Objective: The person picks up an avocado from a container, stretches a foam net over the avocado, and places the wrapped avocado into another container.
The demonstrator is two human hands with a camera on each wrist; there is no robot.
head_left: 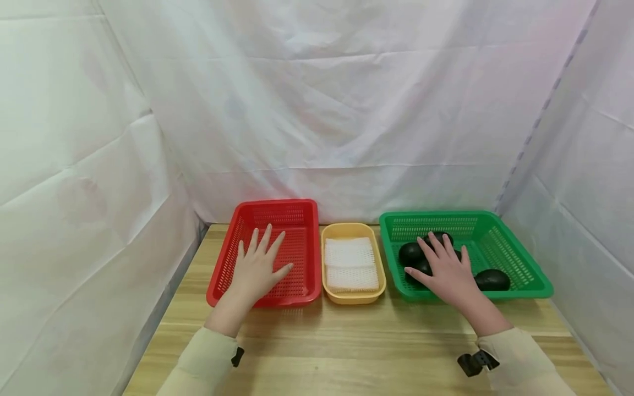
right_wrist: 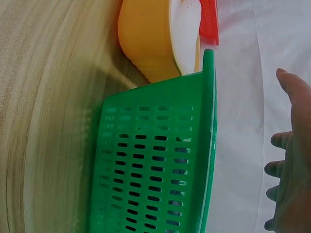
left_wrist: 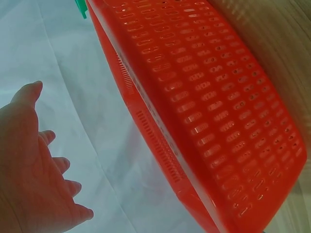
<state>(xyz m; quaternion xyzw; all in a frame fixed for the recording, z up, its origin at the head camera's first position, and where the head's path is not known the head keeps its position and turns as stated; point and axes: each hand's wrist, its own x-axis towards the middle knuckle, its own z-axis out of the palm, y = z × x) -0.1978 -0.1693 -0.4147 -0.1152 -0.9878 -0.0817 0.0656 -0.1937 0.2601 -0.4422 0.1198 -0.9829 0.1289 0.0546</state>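
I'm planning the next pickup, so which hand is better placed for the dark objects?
Probably the right hand: it hovers over the green basket, above most dark objects, fingers spread. The left hand is over the red basket, with the yellow basket between.

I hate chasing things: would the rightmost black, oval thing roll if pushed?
The black, oval thing would probably roll, being rounded. Its smooth-looking surface may be slippery. Walls of the green plastic basket might stop it.

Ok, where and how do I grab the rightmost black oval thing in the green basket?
Probably from above with your right hand, around the middle of the black oval thing: it looks longer sideways, and the green basket walls it in on the near side.
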